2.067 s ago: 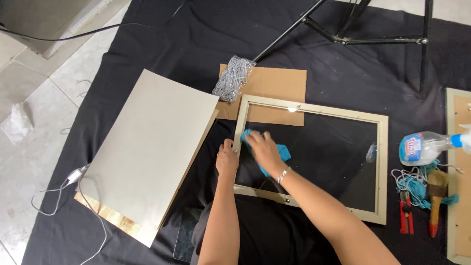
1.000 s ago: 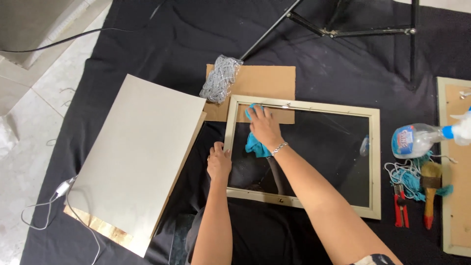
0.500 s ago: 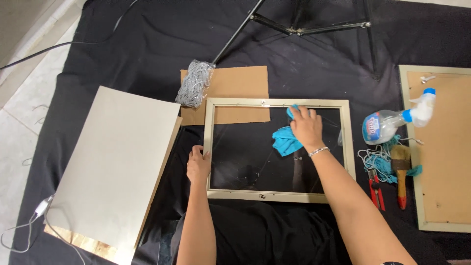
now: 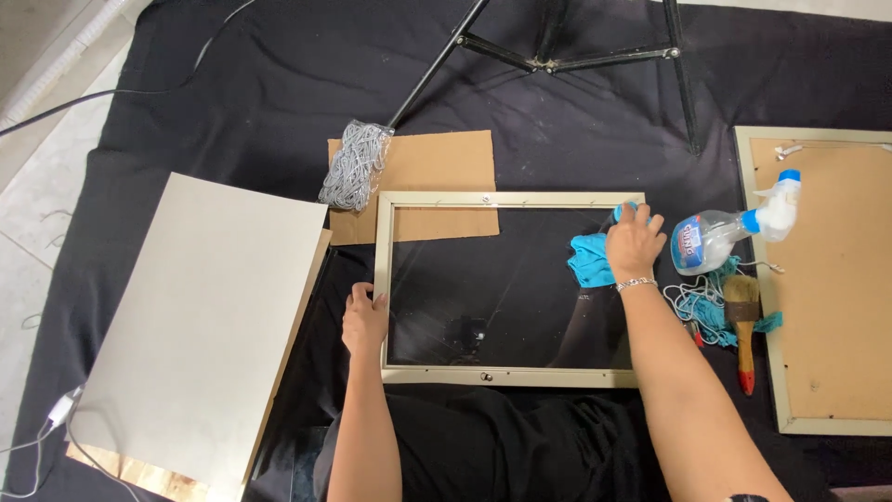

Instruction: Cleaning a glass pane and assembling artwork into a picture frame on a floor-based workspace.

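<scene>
A beige picture frame (image 4: 506,376) with a glass pane lies flat on black cloth. My left hand (image 4: 365,318) rests on the frame's left edge, fingers over the rail. My right hand (image 4: 634,244) presses a blue cloth (image 4: 588,260) onto the glass at the frame's upper right corner. A bracelet sits on that wrist.
A large grey board (image 4: 200,325) lies left of the frame. A brown cardboard sheet (image 4: 437,167) and a bag of metal bits (image 4: 353,167) lie behind it. To the right are a spray bottle (image 4: 720,237), a brush (image 4: 743,321), blue string, and a second frame (image 4: 827,279). A tripod stands at the back.
My right hand has slid the blue cloth across the glass from the left side to the upper right corner. My left hand stays on the left rail.
</scene>
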